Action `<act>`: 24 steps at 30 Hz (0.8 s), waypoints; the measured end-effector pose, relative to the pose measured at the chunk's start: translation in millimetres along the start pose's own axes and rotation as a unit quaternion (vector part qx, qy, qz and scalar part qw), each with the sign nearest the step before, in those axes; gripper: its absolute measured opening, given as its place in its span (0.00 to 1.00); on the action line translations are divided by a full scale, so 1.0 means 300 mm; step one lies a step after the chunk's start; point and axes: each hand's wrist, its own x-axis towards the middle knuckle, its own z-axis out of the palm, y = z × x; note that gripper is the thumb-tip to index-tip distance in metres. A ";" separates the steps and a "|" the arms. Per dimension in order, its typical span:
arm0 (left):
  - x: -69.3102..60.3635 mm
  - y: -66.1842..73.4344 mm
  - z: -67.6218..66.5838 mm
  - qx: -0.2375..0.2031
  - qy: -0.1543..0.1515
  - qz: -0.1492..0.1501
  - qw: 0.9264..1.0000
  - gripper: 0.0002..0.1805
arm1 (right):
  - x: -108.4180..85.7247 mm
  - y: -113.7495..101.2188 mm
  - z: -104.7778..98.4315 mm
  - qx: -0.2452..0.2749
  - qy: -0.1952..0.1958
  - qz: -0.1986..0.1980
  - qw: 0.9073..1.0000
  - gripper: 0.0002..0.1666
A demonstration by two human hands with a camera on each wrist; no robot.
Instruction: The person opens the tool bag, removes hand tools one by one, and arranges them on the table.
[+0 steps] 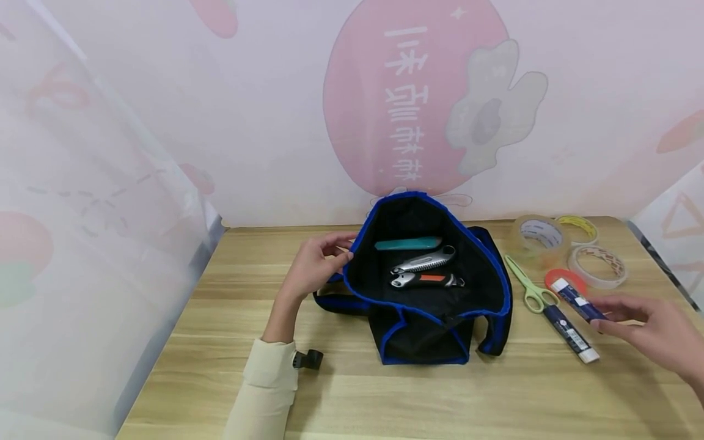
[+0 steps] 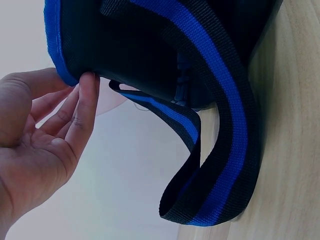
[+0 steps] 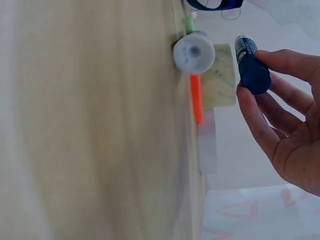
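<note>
A black tool bag with blue edging sits wide open at the table's middle. At its left rim, my left hand pinches the fabric edge between thumb and fingers, as the left wrist view confirms. Inside lie a teal cutter, a silver utility knife and a black-and-orange utility knife. Right of the bag, my right hand holds a dark blue glue stick by one end, raised off the table in the right wrist view. A second glue stick lies beneath it on the table.
Light green scissors lie between the bag and a red disc. Behind them are a wide clear tape roll, a yellow tape roll and another tape roll. The bag's strap loops out on its left side.
</note>
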 end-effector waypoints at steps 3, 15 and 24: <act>-0.001 -0.001 -0.001 0.001 0.003 0.001 1.000 0.21 | -0.007 0.015 -0.003 -0.009 -0.006 0.019 1.000 0.27; -0.001 -0.004 -0.001 0.002 0.005 0.001 1.000 0.20 | -0.027 0.049 0.000 -0.040 -0.035 0.064 0.997 0.31; 0.002 -0.001 0.002 0.009 0.004 0.001 1.000 0.20 | -0.028 0.057 0.015 -0.071 -0.084 0.059 0.992 0.30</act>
